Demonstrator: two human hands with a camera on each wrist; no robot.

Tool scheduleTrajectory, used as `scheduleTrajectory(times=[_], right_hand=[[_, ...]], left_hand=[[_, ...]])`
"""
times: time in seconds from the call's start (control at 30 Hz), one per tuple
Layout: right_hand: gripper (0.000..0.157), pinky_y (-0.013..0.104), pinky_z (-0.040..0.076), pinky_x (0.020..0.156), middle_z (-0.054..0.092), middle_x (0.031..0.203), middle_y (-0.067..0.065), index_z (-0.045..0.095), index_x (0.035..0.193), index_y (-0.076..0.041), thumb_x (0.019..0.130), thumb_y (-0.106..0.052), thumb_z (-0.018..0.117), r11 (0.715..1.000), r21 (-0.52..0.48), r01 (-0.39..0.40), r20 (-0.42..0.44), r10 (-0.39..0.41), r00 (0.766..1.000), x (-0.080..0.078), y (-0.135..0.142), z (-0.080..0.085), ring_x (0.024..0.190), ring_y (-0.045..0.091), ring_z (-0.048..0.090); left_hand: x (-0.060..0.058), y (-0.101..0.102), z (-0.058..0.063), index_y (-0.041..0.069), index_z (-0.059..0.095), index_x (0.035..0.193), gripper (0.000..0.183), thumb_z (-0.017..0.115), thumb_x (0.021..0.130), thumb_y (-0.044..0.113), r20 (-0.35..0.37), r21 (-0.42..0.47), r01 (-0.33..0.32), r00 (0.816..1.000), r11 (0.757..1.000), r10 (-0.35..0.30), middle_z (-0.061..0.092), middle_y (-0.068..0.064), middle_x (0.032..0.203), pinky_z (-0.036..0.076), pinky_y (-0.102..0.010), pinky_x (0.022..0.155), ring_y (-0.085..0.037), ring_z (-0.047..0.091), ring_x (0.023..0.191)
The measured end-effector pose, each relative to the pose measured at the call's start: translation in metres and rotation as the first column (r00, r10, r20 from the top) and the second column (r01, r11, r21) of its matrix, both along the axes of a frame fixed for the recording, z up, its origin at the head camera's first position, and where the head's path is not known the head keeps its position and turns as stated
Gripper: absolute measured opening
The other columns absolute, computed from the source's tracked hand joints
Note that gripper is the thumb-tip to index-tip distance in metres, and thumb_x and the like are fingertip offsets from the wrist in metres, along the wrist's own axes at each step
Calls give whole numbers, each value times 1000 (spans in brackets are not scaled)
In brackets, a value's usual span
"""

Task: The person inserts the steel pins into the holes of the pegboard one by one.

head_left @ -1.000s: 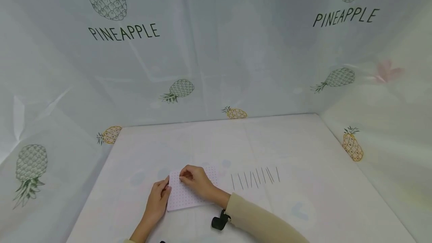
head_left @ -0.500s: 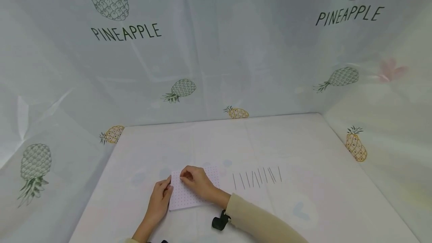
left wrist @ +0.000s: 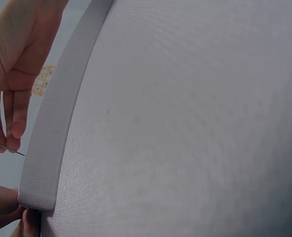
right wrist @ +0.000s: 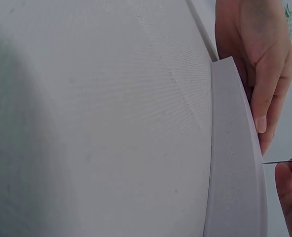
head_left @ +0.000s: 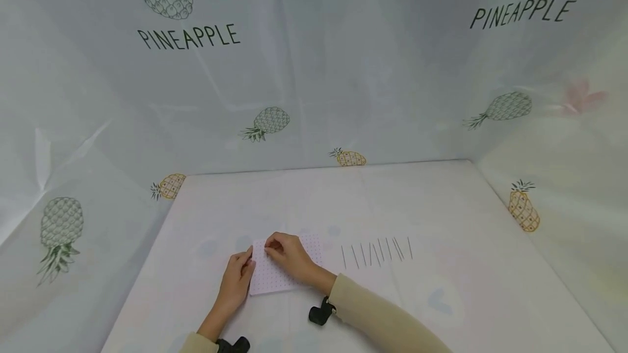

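Observation:
A pale lilac board [head_left: 275, 279] covered with a grid of small dots lies flat on the table. My left hand [head_left: 235, 279] holds its left edge, with thumb and fingers at the side. My right hand [head_left: 290, 256] is over the board's upper left part and pinches a thin dark needle [right wrist: 279, 162] between thumb and fingertips. In the right wrist view the needle's tip meets the board's dotted face, close to the left hand's fingers. The left wrist view shows the board's thick side [left wrist: 52, 123], with the needle pointing at the face. The right forearm covers the board's lower right corner.
Several thin dark needles [head_left: 371, 254] lie in a loose row on the white table [head_left: 343, 195], right of the board. Behind the table hangs a sheet [head_left: 314, 70] printed with pineapples. Black wrist cameras [head_left: 320, 314] sit on both wrists.
The head view has shifted slightly, so the table and hands appear higher and further right. Both hands keep their places at the board, and the needle stays pinched.

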State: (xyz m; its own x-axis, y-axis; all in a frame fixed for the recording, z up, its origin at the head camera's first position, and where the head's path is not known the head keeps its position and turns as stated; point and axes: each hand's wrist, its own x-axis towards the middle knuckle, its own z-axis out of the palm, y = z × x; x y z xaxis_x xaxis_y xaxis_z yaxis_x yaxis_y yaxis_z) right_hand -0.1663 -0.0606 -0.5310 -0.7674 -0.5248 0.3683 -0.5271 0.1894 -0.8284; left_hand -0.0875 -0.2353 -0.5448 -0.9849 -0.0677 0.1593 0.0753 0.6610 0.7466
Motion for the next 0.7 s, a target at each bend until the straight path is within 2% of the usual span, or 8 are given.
scheduleTrajectory(times=[0.7], right_hand=[[3,18,50,71,67,90,1,67,98,-4,96,-5,66,1000,0,17,-25,-17,1000,-1,1,0,80,2,57]], left_hand=[[1,4,5,-10,47,142,42,53,103,7,17,3,-13,1000,1000,13,53,-22,122,46,-37,85,-25,53,102]])
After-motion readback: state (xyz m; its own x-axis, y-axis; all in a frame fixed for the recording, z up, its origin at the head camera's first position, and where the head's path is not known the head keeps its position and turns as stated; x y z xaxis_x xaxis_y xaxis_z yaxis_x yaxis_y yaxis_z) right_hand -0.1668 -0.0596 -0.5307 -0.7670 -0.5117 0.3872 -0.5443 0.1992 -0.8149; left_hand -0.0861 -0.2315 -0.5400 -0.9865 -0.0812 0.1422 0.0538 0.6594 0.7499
